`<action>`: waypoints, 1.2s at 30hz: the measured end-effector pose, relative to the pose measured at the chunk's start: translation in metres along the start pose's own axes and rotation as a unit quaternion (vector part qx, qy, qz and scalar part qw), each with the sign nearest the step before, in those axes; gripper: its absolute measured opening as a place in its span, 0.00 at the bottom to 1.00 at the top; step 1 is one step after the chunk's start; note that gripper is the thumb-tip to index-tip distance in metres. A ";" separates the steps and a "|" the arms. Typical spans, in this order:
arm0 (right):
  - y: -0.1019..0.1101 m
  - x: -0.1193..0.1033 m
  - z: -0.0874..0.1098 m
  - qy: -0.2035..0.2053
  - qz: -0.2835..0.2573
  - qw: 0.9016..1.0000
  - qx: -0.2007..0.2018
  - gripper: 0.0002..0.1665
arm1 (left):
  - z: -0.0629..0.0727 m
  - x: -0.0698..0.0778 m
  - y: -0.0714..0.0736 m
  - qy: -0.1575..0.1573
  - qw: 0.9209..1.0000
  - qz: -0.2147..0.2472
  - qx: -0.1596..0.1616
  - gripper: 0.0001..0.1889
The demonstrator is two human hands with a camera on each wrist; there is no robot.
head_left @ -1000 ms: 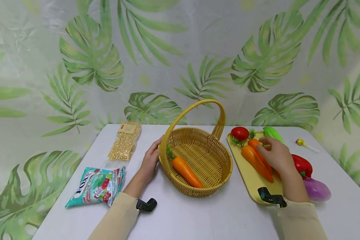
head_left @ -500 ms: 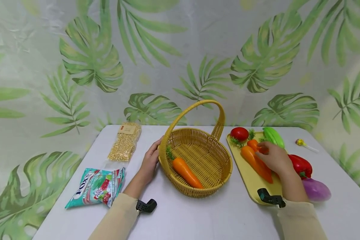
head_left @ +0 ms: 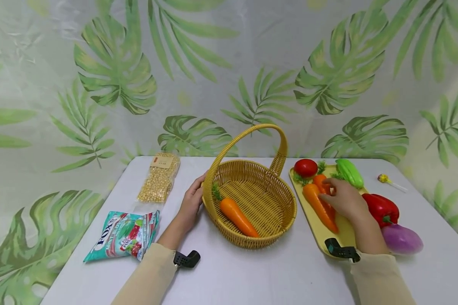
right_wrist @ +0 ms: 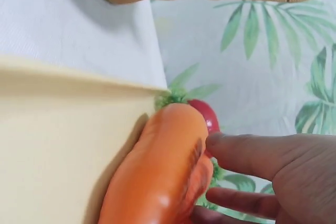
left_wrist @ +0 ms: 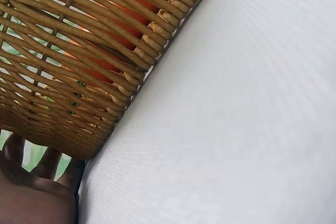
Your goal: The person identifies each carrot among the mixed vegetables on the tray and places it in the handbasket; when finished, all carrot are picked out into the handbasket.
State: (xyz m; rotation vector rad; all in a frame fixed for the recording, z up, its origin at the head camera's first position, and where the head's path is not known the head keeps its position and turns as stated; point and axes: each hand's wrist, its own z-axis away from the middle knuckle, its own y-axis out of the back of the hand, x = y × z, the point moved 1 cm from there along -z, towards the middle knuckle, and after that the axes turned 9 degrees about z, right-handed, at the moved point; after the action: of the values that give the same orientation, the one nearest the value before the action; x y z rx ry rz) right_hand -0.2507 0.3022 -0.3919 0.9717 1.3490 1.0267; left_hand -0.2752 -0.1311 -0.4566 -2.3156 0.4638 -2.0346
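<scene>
A yellow wicker basket with a tall handle stands mid-table, one orange carrot lying inside it. My left hand rests against the basket's left outer wall; in the left wrist view its fingers lie along the wicker. To the right, on a yellow tray, two more orange carrots lie side by side. My right hand pinches the right-hand carrot between thumb and fingers. The left-hand carrot lies just beside the thumb; in the right wrist view it partly hides the pinched one.
A tomato and a green vegetable sit at the tray's far end. Right of the tray are a red pepper, an eggplant and a lollipop. Corn kernels and a candy bag lie left.
My right hand has moved slightly left and its thumb has come down between the tray carrots, closing on the right-hand one. Both carrots have shifted a little left. My left hand stays put.
</scene>
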 end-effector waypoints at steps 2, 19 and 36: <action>-0.001 -0.002 0.000 0.002 0.010 1.000 0.005 0.34 | 0.000 0.000 -0.001 0.000 1.000 -0.001 0.002 0.22; -0.012 -0.022 -0.001 0.036 0.020 0.999 0.010 0.35 | 0.001 0.002 -0.004 -0.001 1.000 0.004 0.003 0.22; -0.010 -0.022 -0.001 0.017 -0.004 1.000 -0.005 0.40 | -0.001 0.001 -0.001 0.001 1.000 0.010 0.006 0.22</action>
State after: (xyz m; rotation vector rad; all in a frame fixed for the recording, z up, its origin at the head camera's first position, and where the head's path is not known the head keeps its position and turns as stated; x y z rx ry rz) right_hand -0.2509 0.2779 -0.3950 0.9436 1.3741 1.0474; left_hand -0.2758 -0.1304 -0.4549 -2.2934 0.4718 -2.0260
